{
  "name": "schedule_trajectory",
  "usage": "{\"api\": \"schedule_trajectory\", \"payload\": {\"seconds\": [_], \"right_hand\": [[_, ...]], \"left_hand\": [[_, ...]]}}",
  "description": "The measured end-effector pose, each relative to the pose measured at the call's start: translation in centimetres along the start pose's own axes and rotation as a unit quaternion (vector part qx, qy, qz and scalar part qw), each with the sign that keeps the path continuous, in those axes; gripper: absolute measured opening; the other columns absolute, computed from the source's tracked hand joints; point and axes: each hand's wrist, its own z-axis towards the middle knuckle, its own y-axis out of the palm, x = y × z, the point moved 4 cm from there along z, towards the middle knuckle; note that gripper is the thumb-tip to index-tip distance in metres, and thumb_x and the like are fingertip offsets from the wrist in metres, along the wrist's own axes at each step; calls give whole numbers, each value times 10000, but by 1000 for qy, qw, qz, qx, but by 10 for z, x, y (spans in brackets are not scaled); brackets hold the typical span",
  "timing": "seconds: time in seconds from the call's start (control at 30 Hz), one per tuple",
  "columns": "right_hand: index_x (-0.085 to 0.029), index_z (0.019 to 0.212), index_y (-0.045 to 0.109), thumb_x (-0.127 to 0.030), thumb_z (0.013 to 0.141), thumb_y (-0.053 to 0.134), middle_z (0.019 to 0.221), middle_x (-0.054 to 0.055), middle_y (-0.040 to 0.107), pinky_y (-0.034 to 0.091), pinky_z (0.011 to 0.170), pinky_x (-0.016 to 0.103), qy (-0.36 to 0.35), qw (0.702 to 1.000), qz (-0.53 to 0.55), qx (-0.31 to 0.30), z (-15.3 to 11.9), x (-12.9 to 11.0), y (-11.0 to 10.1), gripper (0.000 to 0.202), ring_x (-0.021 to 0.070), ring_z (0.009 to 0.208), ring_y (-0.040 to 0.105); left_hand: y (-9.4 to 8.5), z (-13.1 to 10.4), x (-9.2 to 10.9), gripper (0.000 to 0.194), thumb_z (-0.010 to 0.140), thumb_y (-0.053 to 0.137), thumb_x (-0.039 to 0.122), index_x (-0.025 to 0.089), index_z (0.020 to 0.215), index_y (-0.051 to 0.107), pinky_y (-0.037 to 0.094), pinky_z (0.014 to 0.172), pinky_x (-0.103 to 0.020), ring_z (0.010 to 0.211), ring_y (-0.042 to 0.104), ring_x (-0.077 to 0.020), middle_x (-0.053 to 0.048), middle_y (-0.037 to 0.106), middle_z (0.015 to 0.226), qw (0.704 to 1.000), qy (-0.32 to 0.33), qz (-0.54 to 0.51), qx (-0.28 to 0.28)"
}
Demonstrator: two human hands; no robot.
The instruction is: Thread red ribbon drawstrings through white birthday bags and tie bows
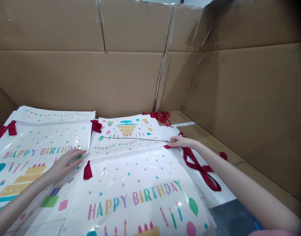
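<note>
Two stacks of printed sheets reading "HAPPY BIRTHDAY" lie side by side, the left stack (49, 131) and the middle stack (138, 170). My left hand (66, 162) lies over the right part of the left stack, fingers extended. At the upper right of the middle stack, my right hand (176, 141) pinches one end of a thin dark rod (135, 139), which stretches left across the sheets. Just under those fingers is a red ribbon piece (167, 147). Another red ribbon tab (87, 170) sits at the middle sheet's left edge.
Tall cardboard walls (76, 78) rise behind and to the right. Red strings (161, 117) lie behind the middle stack. A looped red ribbon (200, 170) is beneath my right forearm, with a small red piece (223, 155) farther right. More red ribbons (96, 126) rest between the stacks.
</note>
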Motion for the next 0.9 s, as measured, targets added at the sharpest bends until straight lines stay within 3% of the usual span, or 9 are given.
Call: {"api": "schedule_trajectory", "payload": {"seconds": [0.17,0.33,0.73,0.9], "right_hand": [[-152,828,659,-604,605,692,686,49,609,361,505,239,5,999,48,-10,-2,15,-12,505,138,602,531],[-141,820,679,-544,623,706,673,56,624,356,514,239,22,999,38,31,3,33,-23,449,136,606,531],[-138,833,718,-540,596,734,612,33,601,346,501,237,17,997,42,62,5,38,-29,467,107,540,460],[-132,830,701,-502,599,735,672,46,618,345,505,233,0,997,47,64,4,35,-27,438,122,593,499]], "left_hand": [[2,-6,-4,481,875,428,569,269,1219,580,492,922,-312,1148,554,-244,-46,582,1268,999,-7,-48,7],[0,-6,-2,467,868,439,580,274,1183,598,490,935,-311,1135,563,-230,-38,578,1265,997,-16,-71,5],[3,-7,-7,415,878,437,537,295,1173,598,472,968,-293,1175,534,-222,-17,584,1258,999,19,-40,25],[5,-7,-9,416,882,439,531,280,1178,591,457,983,-299,1205,509,-229,-24,575,1265,999,24,-34,23]]}}
